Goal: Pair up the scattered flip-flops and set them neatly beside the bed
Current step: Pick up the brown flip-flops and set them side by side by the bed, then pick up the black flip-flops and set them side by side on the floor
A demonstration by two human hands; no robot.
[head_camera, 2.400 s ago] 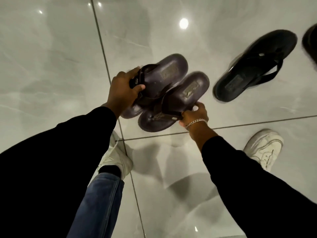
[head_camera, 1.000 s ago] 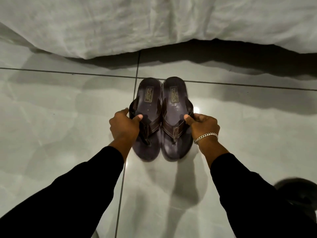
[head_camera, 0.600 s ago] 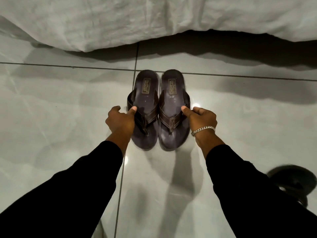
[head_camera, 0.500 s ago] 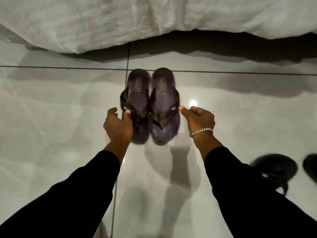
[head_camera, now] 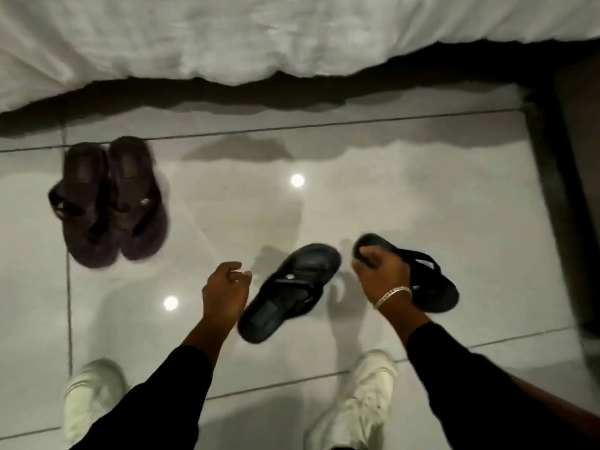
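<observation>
A pair of dark brown flip-flops (head_camera: 110, 199) lies side by side on the tiled floor at the left, close to the white bed cover (head_camera: 259, 37). A black flip-flop (head_camera: 289, 292) lies at an angle on the floor in the lower middle. My left hand (head_camera: 225, 292) hovers just left of it, fingers loosely curled, holding nothing. My right hand (head_camera: 381, 271), with a silver bracelet, grips the near end of a second black flip-flop (head_camera: 428, 280) at the right. The picture is blurred by motion.
White sneakers on the person's feet show at the bottom left (head_camera: 87, 397) and bottom right (head_camera: 360, 401). A dark piece of furniture (head_camera: 571, 190) stands along the right edge. The glossy grey floor tiles (head_camera: 389, 196) reflect ceiling lights.
Both hands have let go of the brown pair, which now rests by the bed. The view has swung right. My right hand has taken hold of a black flip-flop.
</observation>
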